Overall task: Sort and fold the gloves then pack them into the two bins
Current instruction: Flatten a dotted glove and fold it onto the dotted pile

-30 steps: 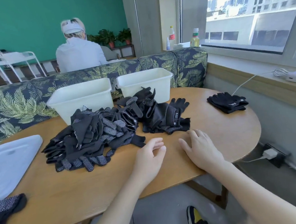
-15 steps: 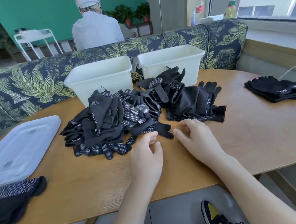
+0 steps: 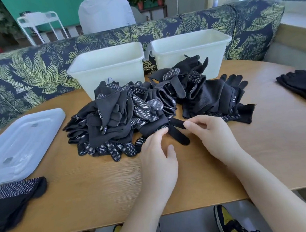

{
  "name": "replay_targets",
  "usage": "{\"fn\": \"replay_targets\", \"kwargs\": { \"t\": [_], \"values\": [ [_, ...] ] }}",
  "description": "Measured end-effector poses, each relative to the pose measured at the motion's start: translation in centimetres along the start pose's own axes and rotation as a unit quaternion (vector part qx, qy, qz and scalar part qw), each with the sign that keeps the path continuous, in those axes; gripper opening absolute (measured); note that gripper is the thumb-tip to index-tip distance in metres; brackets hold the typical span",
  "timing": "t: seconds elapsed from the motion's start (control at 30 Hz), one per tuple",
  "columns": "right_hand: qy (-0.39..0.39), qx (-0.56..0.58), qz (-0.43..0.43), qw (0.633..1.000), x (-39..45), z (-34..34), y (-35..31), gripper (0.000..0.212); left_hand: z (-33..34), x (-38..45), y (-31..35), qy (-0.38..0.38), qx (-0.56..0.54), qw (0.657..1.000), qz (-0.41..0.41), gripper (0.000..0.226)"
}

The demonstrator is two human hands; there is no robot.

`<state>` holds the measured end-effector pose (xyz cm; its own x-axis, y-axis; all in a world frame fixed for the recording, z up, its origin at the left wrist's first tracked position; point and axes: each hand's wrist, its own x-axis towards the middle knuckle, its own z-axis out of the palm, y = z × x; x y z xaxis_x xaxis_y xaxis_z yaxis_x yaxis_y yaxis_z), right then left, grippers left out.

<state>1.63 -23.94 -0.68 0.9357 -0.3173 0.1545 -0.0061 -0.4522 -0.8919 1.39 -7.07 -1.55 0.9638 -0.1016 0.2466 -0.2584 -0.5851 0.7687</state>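
Both hands have slid forward to the near edge of the glove pile (image 3: 148, 109) since half a second ago. Right hand (image 3: 211, 135) is now pinching a black glove finger (image 3: 177, 124) between thumb and fingertips, while left hand (image 3: 159, 160) sits loosely open, fingertips touching the pile. All this is on the wooden table (image 3: 99, 188). Behind the pile, two white bins (image 3: 109, 68) stand side by side, with a folded pair (image 3: 300, 85) well off to the right.

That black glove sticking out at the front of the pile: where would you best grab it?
Probably by its free finger, from the near table edge. It pokes out onto bare wood, clear of the pile; the right hand already pinches a neighbouring finger.
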Motion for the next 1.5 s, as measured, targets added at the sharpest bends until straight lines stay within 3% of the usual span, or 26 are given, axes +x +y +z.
{"fn": "replay_targets", "kwargs": {
  "t": [0.17,0.33,0.57,0.67,0.77,0.9,1.0,1.13,1.27,1.5],
  "values": [
    [-0.031,0.158,-0.007,0.987,-1.7,-0.7,0.0,0.014,-0.1,0.0,0.0,0.016,-0.021,1.000,0.008,0.046],
    [-0.069,0.316,0.008,0.946,-3.2,-1.2,0.0,0.020,-0.1,-0.2,0.0,0.024,-0.029,0.999,0.023,0.043],
    [-0.076,0.349,0.036,0.933,-4.8,-3.3,0.0,0.019,-0.2,-0.1,0.1,0.030,-0.047,0.998,0.011,0.044],
    [-0.070,0.269,0.026,0.960,-5.2,-4.8,0.5,0.030,-0.1,-0.2,-0.1,0.021,-0.012,1.000,0.012,0.043],
    [-0.014,0.038,0.004,0.999,-5.2,-5.8,1.3,0.044,0.1,-0.1,-0.1,-0.004,0.069,0.997,0.015,0.041],
    [0.081,-0.079,-0.012,0.993,-4.6,-5.2,1.3,0.030,0.1,-0.1,0.2,-0.027,0.127,0.991,0.011,0.042],
    [0.023,-0.119,-0.055,0.991,-3.4,-3.7,1.0,0.011,0.1,0.0,0.3,-0.031,0.114,0.993,0.003,0.036],
    [-0.079,-0.185,-0.094,0.975,-1.6,-2.6,0.9,0.037,-0.3,-0.2,-0.5,-0.016,0.060,0.997,0.047,0.020],
    [-0.103,-0.183,-0.087,0.974,-1.8,-3.1,0.7,0.035,-1.3,-0.6,-0.9,-0.014,0.030,0.995,0.094,0.012],
    [-0.107,-0.109,-0.070,0.986,-3.5,-4.1,0.9,0.034,-2.0,-0.5,-0.9,-0.010,0.007,0.997,0.072,0.018]
  ]
}}
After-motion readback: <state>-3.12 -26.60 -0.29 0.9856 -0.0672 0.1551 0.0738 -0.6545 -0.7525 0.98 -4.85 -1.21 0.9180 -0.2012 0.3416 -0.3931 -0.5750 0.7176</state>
